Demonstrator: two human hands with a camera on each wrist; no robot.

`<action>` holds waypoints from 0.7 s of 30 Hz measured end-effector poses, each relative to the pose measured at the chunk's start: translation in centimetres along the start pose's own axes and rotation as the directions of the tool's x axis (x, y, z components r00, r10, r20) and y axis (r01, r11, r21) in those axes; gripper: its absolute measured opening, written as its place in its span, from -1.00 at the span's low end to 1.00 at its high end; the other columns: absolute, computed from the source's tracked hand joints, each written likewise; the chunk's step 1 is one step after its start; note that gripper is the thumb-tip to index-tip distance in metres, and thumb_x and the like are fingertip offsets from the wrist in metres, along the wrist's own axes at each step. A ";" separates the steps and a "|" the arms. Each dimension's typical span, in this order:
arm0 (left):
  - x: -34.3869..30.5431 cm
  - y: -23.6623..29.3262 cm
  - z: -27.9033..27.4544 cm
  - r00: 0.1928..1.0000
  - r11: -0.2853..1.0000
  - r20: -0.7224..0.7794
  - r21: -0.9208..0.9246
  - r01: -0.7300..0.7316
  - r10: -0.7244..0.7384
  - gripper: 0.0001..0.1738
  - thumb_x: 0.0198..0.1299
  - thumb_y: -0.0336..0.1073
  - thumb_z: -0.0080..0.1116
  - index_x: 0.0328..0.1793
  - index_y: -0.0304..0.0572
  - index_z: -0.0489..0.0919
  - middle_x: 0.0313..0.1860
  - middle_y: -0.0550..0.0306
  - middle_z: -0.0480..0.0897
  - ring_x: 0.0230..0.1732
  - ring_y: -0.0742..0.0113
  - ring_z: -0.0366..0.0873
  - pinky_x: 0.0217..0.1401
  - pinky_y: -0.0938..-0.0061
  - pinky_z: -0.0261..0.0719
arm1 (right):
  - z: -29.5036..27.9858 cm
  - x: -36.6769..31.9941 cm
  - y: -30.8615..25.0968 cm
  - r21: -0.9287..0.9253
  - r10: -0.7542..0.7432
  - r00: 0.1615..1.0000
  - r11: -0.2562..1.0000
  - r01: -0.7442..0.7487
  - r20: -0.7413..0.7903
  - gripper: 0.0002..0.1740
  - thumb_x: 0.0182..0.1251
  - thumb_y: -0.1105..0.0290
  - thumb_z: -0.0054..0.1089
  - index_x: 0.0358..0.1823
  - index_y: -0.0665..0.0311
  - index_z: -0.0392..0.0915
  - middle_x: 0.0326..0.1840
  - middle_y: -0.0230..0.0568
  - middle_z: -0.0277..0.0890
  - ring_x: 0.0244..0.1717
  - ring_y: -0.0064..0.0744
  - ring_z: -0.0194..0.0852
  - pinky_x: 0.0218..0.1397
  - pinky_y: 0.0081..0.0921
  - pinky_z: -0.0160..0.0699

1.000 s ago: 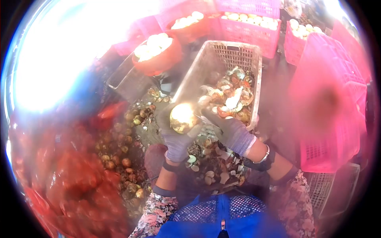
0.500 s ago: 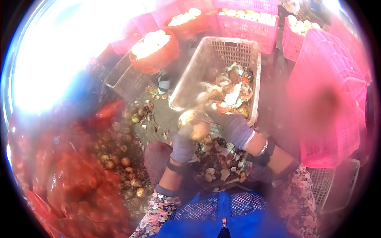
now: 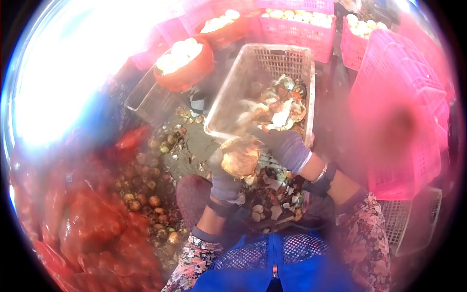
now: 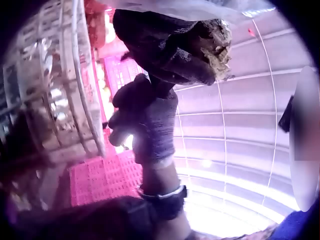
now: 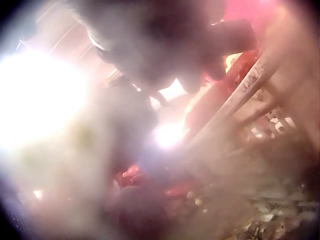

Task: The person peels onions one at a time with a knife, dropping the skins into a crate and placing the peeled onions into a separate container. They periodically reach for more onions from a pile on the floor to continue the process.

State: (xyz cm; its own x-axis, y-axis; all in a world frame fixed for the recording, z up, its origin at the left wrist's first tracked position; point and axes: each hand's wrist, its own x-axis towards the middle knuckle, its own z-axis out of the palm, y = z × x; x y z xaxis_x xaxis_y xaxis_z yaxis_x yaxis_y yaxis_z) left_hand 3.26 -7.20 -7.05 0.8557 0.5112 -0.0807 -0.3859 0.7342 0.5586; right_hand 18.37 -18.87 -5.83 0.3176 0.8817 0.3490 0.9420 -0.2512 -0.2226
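An onion [image 3: 241, 158] sits gripped in the gloved left hand [image 3: 223, 182], the right hand [image 3: 291, 150] close by on its right.
The onion looks round, with no clear long axis; the right hand's fingers bend, but whether they pinch anything cannot be told. Peel scraps [image 3: 273, 197] lie below the hands; just beyond, the pale crate [image 3: 220, 100] holds more peel [image 3: 284, 109], its near end partly hidden by the right hand. Loose onions [image 3: 155, 200] lie leftward, pink crates [image 3: 300, 39] farther off.
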 end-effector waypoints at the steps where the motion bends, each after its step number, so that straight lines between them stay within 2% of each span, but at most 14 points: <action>1: 0.2 0.2 0.1 0.999 1.000 0.051 -0.021 0.012 -0.011 -0.20 0.12 0.20 0.08 0.24 -0.41 0.43 0.10 -0.12 0.58 0.06 0.01 0.58 0.21 0.19 0.56 | 0.1 0.1 0.2 0.006 -0.022 0.999 1.000 0.022 -0.025 -0.39 0.32 0.39 0.06 0.42 -0.14 0.25 -0.44 -0.10 0.61 -0.55 -0.14 0.60 -0.50 -0.25 0.54; 4: 0.7 0.8 -0.6 0.985 0.999 0.169 -0.009 0.042 -0.040 -0.12 0.04 0.24 0.13 0.24 -0.45 0.42 0.13 -0.19 0.55 0.08 -0.04 0.57 0.22 0.16 0.57 | -0.6 -0.5 -0.8 0.336 -0.034 0.996 0.942 0.006 0.078 -0.42 0.37 0.38 0.02 0.43 -0.06 0.26 -0.55 -0.15 0.56 -0.68 -0.29 0.50 -0.59 -0.36 0.47; 5: 0.9 0.8 -1.5 0.981 0.998 0.185 0.045 0.046 -0.054 -0.06 -0.02 0.27 0.18 0.25 -0.47 0.41 0.13 -0.23 0.55 0.09 -0.05 0.57 0.22 0.16 0.57 | -1.5 -0.6 -0.8 0.568 0.013 0.954 0.801 -0.190 0.301 -0.37 0.35 0.40 -0.01 0.47 -0.07 0.20 -0.55 -0.15 0.55 -0.68 -0.36 0.51 -0.63 -0.43 0.46; 6: 0.7 1.0 -1.1 0.981 0.996 0.187 0.078 0.032 -0.046 -0.02 -0.06 0.29 0.21 0.25 -0.48 0.41 0.13 -0.24 0.55 0.10 -0.05 0.57 0.23 0.16 0.58 | -3.7 -0.5 -1.1 0.699 -0.011 0.859 0.586 -0.410 0.513 -0.32 0.33 0.41 -0.03 0.51 -0.08 0.14 -0.55 -0.15 0.54 -0.68 -0.42 0.51 -0.66 -0.49 0.45; 7: 0.5 1.1 -0.5 0.981 0.994 0.190 0.111 0.018 -0.039 0.01 -0.11 0.30 0.24 0.25 -0.49 0.41 0.12 -0.26 0.55 0.10 -0.05 0.57 0.23 0.17 0.58 | -4.9 -0.4 -1.2 0.709 -0.099 0.724 0.329 -0.623 0.682 -0.27 0.31 0.42 -0.06 0.55 -0.09 0.08 -0.54 -0.15 0.53 -0.69 -0.48 0.52 -0.70 -0.56 0.43; 8: 0.4 1.3 -0.1 0.970 0.990 0.221 0.119 0.075 -0.100 0.09 -0.19 0.33 0.31 0.28 -0.49 0.38 0.13 -0.25 0.56 0.12 -0.01 0.58 0.23 0.18 0.60 | -4.6 -0.3 -0.9 0.695 -0.100 0.698 0.264 -0.668 0.709 -0.22 0.30 0.43 -0.14 0.59 -0.03 -0.02 -0.56 -0.30 0.48 -0.74 -0.62 0.38 -0.75 -0.70 0.32; 11: 0.2 1.3 0.0 0.970 0.990 0.232 0.129 0.048 -0.078 0.10 -0.18 0.33 0.33 0.29 -0.49 0.37 0.14 -0.22 0.56 0.11 0.03 0.59 0.21 0.22 0.62 | -6.9 -0.4 -1.1 0.714 -0.107 0.711 0.225 -0.663 0.695 -0.20 0.33 0.39 -0.02 0.60 0.07 -0.05 -0.57 -0.34 0.46 -0.70 -0.65 0.34 -0.66 -0.70 0.35; 13: -0.3 1.6 0.6 0.976 0.988 0.199 0.141 0.058 -0.086 0.09 -0.16 0.31 0.33 0.32 -0.46 0.35 0.16 -0.22 0.54 0.10 0.03 0.59 0.19 0.22 0.63 | -7.0 -0.7 -1.4 0.798 -0.059 0.800 0.147 -0.585 0.597 -0.19 0.33 0.35 0.08 0.59 0.10 -0.03 -0.56 -0.39 0.44 -0.65 -0.70 0.33 -0.59 -0.69 0.36; 14: -0.4 1.6 0.8 0.979 0.987 0.182 0.145 0.065 -0.091 0.09 -0.15 0.31 0.33 0.33 -0.45 0.34 0.17 -0.21 0.54 0.10 0.04 0.60 0.18 0.22 0.64 | -7.0 -1.0 -1.6 0.834 -0.030 0.837 0.109 -0.540 0.546 -0.18 0.33 0.33 0.13 0.58 0.11 -0.01 -0.56 -0.42 0.43 -0.62 -0.72 0.33 -0.55 -0.69 0.36; 17: 1.0 1.5 -1.5 0.909 0.928 0.361 0.368 0.066 -0.207 0.12 -0.09 0.42 0.27 0.38 -0.38 0.33 0.24 -0.21 0.51 0.16 -0.10 0.56 0.23 0.04 0.59 | -4.2 -1.7 -2.2 0.936 0.198 0.946 0.195 -0.294 0.256 -0.24 0.30 0.27 0.25 0.52 0.13 0.18 -0.54 -0.46 0.42 -0.54 -0.77 0.31 -0.45 -0.68 0.36; 18: 0.3 0.7 -1.5 0.958 0.942 0.248 0.332 0.057 -0.145 0.10 -0.06 0.43 0.25 0.37 -0.38 0.34 0.23 -0.24 0.51 0.11 -0.07 0.59 0.19 0.07 0.61 | -3.0 -1.7 -2.2 0.949 0.259 0.956 0.241 -0.205 0.140 -0.34 0.31 0.26 0.25 0.42 0.18 0.29 -0.56 -0.46 0.42 -0.58 -0.75 0.30 -0.50 -0.67 0.34; 19: 0.8 0.7 -2.0 0.923 0.962 0.319 0.232 0.143 -0.214 -0.01 0.05 0.35 0.17 0.35 -0.40 0.35 0.20 -0.20 0.52 0.08 -0.01 0.60 0.14 0.16 0.64 | -1.8 -1.5 -2.4 0.949 0.315 0.949 0.291 -0.118 0.021 -0.44 0.32 0.25 0.24 0.33 0.22 0.39 -0.58 -0.45 0.41 -0.62 -0.73 0.30 -0.55 -0.67 0.32; 20: 1.6 0.6 -2.9 0.877 0.962 0.395 0.135 0.238 -0.272 -0.11 0.16 0.27 0.09 0.33 -0.42 0.35 0.16 -0.17 0.54 0.04 0.05 0.62 0.09 0.24 0.66 | -1.7 -1.6 -2.2 0.963 0.348 0.936 0.234 -0.136 0.047 -0.53 0.32 0.25 0.24 0.21 0.26 0.46 -0.60 -0.44 0.40 -0.66 -0.70 0.28 -0.60 -0.66 0.29; 21: 1.4 0.6 -1.8 0.926 0.972 0.307 0.153 0.178 -0.218 -0.24 0.29 0.18 -0.04 0.31 -0.42 0.37 0.13 -0.12 0.56 0.01 0.12 0.63 0.03 0.33 0.67 | -1.8 -1.6 -2.1 0.973 0.381 0.922 0.174 -0.149 0.073 -0.62 0.33 0.24 0.23 0.09 0.29 0.53 -0.62 -0.43 0.40 -0.70 -0.68 0.27 -0.64 -0.66 0.27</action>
State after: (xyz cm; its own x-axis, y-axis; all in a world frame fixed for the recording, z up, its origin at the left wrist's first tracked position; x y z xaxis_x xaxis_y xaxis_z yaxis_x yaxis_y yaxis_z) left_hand 3.64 -5.22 -8.27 0.9828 0.1759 0.0566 -0.1695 0.7364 0.6550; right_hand 16.10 -20.45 -4.26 0.6440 0.7459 0.1702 0.0112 0.2132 -0.9769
